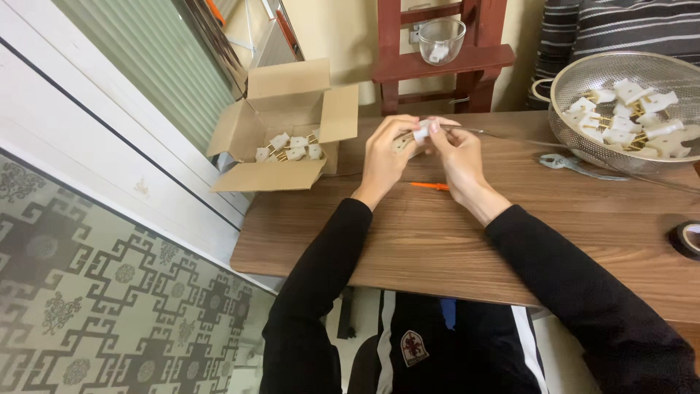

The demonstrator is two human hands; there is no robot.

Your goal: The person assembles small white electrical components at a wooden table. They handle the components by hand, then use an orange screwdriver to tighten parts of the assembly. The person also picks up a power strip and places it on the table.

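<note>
I see both hands raised over the wooden table (437,241): left hand (384,155) and right hand (458,157) pinch one small white plug part (421,132) between fingertips. Judged light, rigid, smooth; grip the body, not the prongs. Cardboard box (281,131) at ten o'clock, metal colander (620,102) at two.

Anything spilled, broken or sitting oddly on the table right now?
Nothing spilled or visibly broken. Both hands hold one white plug piece. The cardboard box lies tipped on its side, still holding its plugs. The black tape roll sits near the table's right edge.
</note>
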